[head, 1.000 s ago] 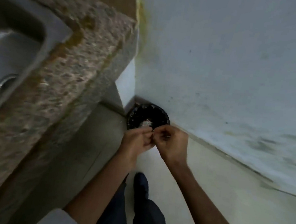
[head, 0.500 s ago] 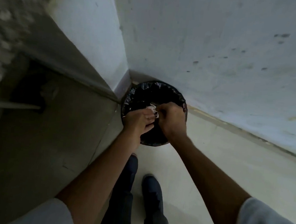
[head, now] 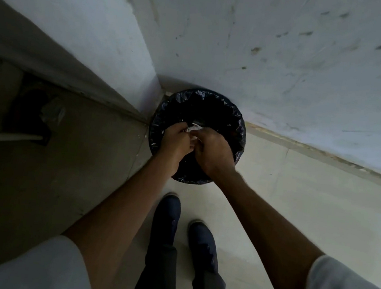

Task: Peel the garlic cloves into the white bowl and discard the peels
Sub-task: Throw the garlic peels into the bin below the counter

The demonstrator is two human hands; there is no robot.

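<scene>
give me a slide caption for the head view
Left hand and right hand hold white peels over a black-lined bin in a corner.

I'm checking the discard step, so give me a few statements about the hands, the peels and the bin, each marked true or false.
1. The left hand and right hand are both over the black-lined bin. True.
2. The hands pinch whitish peels between them. True.
3. The bin stands mid-floor, away from any wall. False: it sits in the corner where two walls meet.
4. A white bowl sits beside the bin. False: no bowl is in view.
</scene>
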